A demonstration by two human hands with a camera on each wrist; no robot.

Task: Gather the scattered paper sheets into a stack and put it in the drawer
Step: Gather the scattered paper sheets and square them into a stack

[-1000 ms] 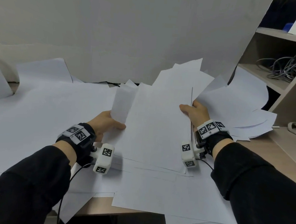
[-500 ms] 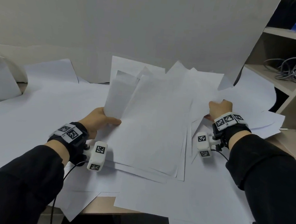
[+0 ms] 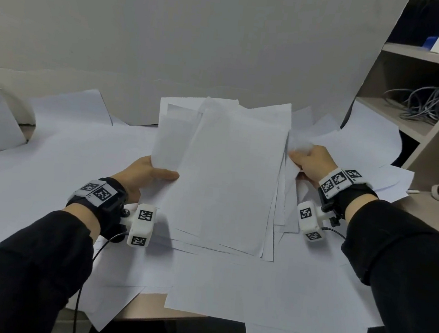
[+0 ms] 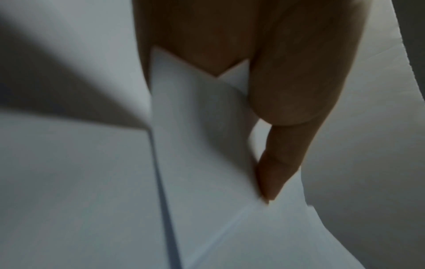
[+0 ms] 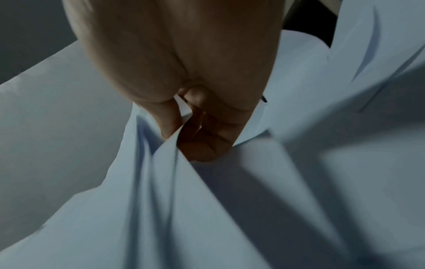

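Note:
A loose stack of white paper sheets (image 3: 228, 178) stands tilted up over the desk, its edges uneven. My left hand (image 3: 145, 171) grips the stack's left edge, thumb on the front face; the left wrist view shows the thumb (image 4: 282, 127) pressed on a sheet (image 4: 195, 118). My right hand (image 3: 311, 161) pinches sheets at the stack's right edge; in the right wrist view its fingers (image 5: 202, 142) are curled round bunched paper (image 5: 174, 200). More white sheets (image 3: 268, 286) lie scattered flat under and around the stack. No drawer is in view.
A wooden shelf unit (image 3: 437, 120) with a bundle of cables (image 3: 428, 102) stands at the right. A curved white object (image 3: 0, 115) sits at the far left. A pale wall (image 3: 199, 30) rises behind the desk. The desk's front edge (image 3: 156, 314) shows below the sheets.
The stack has tipped more upright and squared up. My right hand went out to the right, then came back against the stack's right edge with more sheets. My left hand kept its grip.

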